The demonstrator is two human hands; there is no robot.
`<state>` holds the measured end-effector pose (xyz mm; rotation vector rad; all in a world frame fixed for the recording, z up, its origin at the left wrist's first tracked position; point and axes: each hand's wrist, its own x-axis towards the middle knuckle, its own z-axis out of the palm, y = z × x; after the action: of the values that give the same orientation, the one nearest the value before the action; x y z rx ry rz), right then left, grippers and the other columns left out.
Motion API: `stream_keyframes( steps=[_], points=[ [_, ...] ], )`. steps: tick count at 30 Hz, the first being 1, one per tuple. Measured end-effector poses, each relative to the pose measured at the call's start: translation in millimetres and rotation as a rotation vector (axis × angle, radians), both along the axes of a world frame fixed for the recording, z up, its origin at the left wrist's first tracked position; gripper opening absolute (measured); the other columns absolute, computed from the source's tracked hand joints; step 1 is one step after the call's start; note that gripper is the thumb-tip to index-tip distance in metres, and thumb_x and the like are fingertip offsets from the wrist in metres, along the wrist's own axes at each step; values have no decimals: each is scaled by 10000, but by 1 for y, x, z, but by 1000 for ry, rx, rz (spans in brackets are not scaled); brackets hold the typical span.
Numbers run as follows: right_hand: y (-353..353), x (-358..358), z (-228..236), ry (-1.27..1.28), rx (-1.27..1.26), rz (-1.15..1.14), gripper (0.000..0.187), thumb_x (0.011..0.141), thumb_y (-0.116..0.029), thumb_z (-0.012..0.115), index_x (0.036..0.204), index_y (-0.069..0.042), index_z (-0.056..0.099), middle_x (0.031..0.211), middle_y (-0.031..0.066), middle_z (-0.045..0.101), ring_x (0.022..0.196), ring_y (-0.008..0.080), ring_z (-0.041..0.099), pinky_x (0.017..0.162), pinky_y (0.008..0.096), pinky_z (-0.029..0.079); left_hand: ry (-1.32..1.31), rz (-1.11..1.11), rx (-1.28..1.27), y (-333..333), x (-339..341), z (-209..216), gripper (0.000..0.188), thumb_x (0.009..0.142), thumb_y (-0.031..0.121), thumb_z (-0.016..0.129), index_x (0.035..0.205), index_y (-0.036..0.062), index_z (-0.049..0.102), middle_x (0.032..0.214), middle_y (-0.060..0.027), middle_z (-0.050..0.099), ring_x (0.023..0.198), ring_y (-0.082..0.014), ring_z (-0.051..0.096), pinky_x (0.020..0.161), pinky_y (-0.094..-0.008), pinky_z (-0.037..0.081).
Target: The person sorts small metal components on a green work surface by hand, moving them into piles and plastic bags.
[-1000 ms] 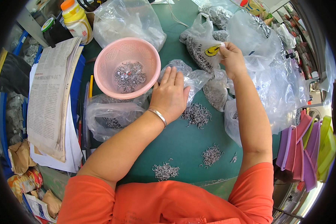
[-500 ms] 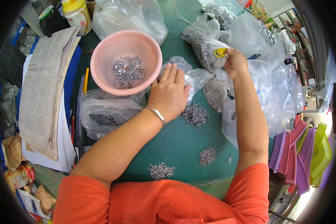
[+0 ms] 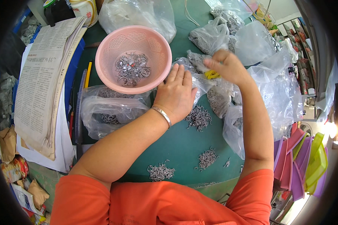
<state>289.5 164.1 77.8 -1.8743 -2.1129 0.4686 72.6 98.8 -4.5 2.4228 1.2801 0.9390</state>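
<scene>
My left hand lies flat, fingers straight and together, on a crumpled clear plastic bag beside the pink basket's rim. My right hand is over a clear bag with a yellow printed mark. Its fingers are smeared by motion, so its grip is unclear. The pink perforated plastic basket holds a heap of shiny curved metal pieces. Below my left hand is a loose pile of small grey curved pieces.
Two smaller piles, one left and one right, lie near the front edge. Filled plastic bags crowd the back right. An open bag sits below the basket. Newspapers stand at left; coloured plastic trays hang at right.
My right hand has moved down and slightly left, bringing the marked bag toward my left hand. My left hand stays flat. The whole view has shifted slightly.
</scene>
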Motion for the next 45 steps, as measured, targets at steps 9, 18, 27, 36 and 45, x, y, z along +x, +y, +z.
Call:
stream_keyframes(
  steps=[9,18,27,36,45],
  points=[
    [52,0,-22,-148,651,-373,297,845,-301,757,902,-12,722,905,193,693,899,353,664,787,416,512,-30,-19,-23,0,0,1,498,955,280,591,1312,-58,514,1397,-284,526,1359,-420,457,1027,-565,422],
    [63,40,-8,468,353,-608,320,933,-328,674,878,-18,732,723,71,663,682,151,570,664,331,468,8,-12,-17,0,0,-2,504,962,282,583,1321,-64,515,1416,-285,513,1377,-421,440,1043,-567,412],
    [43,32,8,360,311,-640,472,938,-447,626,802,-7,730,791,118,700,710,216,625,682,353,489,8,-28,-28,-1,-1,1,506,952,266,602,1326,-62,511,1417,-288,509,1372,-426,446,1038,-580,420],
    [-26,-58,-38,-279,214,68,251,890,-198,643,1014,16,687,1127,210,650,1048,390,630,899,462,511,94,-52,-22,2,-3,0,517,953,236,599,1363,-56,481,1419,-296,503,1383,-451,422,1043,-576,415],
    [-72,-23,6,-362,399,68,510,830,-29,594,1338,-37,551,1415,176,524,1214,358,554,1034,460,432,45,-80,14,3,-3,0,484,954,202,596,1325,-92,495,1373,-335,521,1346,-483,447,1101,-511,384]
  ],
)
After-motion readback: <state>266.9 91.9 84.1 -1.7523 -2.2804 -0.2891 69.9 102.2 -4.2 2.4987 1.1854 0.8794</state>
